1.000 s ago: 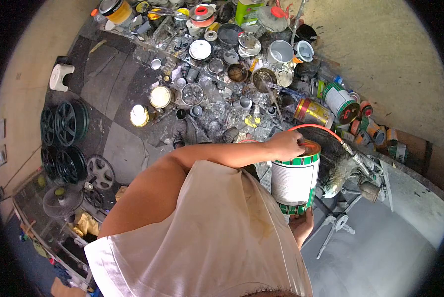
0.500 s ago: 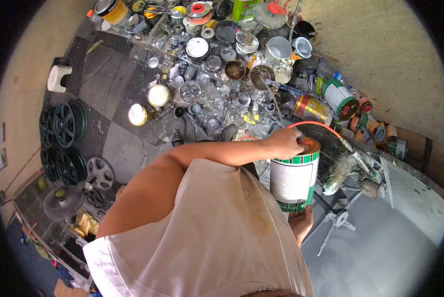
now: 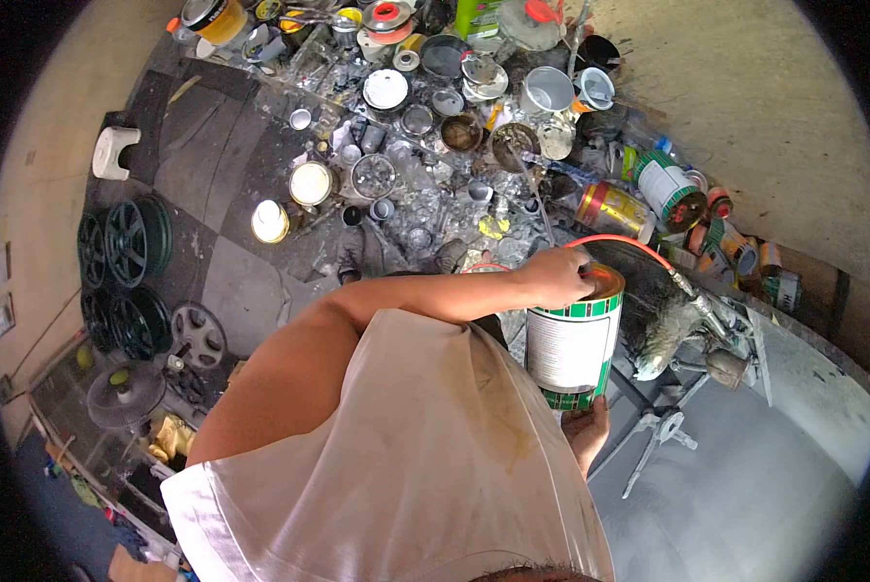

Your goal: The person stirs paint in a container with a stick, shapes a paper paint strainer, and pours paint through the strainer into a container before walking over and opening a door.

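Observation:
A metal paint can [image 3: 573,354] with green bands and a white label hangs in front of me, its top tilted a little away. My left hand [image 3: 556,276] reaches across from the left and grips the can at its upper rim, fingers closed; the fingertips are partly hidden. Under the can's bottom edge, my right hand [image 3: 587,432] holds it from below, its fingers mostly covered by the can. An orange hose [image 3: 639,242] with a metal connector runs just behind the can.
Many tubs and cans, including a white-topped can [image 3: 311,184], crowd the messy floor ahead. A grey panel [image 3: 745,466] lies to the right. Wheel rims [image 3: 132,242], a fan [image 3: 125,393] and a white stool [image 3: 117,153] stand at left.
The paint can has shifted very slightly left and up, both hands staying on it. Little else differs.

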Available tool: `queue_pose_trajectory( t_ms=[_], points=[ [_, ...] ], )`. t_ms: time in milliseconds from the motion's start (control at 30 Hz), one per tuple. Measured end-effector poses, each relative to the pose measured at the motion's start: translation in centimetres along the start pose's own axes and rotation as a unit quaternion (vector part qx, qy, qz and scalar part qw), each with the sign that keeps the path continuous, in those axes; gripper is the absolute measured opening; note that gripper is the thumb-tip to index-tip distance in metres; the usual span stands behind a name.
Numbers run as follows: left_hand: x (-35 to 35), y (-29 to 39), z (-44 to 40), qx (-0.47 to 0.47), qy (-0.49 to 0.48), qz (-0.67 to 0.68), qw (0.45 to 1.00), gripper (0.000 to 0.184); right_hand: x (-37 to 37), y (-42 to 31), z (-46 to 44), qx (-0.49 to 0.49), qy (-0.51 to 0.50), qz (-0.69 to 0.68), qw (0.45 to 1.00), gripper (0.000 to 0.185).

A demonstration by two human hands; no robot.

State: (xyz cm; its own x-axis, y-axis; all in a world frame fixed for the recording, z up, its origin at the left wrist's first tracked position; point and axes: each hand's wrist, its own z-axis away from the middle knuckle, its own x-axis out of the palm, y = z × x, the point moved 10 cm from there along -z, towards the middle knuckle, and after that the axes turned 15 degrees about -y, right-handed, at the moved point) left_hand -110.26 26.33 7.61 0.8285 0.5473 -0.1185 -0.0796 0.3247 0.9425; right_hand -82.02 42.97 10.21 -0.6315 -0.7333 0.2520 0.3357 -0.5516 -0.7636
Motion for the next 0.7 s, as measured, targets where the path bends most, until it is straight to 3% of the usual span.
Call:
queue_pose_trajectory(
  t_ms=[433, 533, 700],
  points=[
    [0.5, -0.4, 0.1, -0.012, -0.013, -0.008, 1.000, 0.041, 0.6, 1.4, -0.1, 0.015, 0.035, -0.009, 0.999, 0.015],
    [0.4, -0.2, 0.3, -0.014, -0.015, -0.006, 1.000, 0.041, 1.6, 1.3, -0.4, 0.022, -0.015, 0.014, 1.000, 0.021],
    [0.6, -0.2, 0.3, -0.013, -0.016, -0.018, 1.000, 0.043, 1.4, 1.6, -0.4, 0.025, 0.025, -0.008, 0.999, 0.015]
  ],
)
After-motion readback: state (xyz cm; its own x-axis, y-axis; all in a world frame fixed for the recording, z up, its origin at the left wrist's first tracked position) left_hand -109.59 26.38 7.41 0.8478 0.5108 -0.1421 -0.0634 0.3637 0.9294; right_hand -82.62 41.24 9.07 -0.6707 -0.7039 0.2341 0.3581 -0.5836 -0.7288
